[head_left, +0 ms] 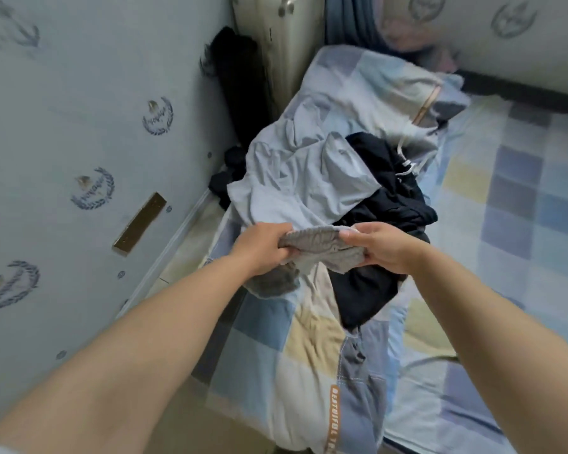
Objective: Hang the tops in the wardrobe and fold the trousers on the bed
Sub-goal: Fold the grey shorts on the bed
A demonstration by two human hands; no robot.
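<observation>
Bed (512, 224) edge — hands (312, 249) on waistband (312, 239)

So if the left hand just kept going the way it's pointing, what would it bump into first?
Probably the right hand: the left hand points along the grey waistband both grip, though depth is hard to judge.
</observation>
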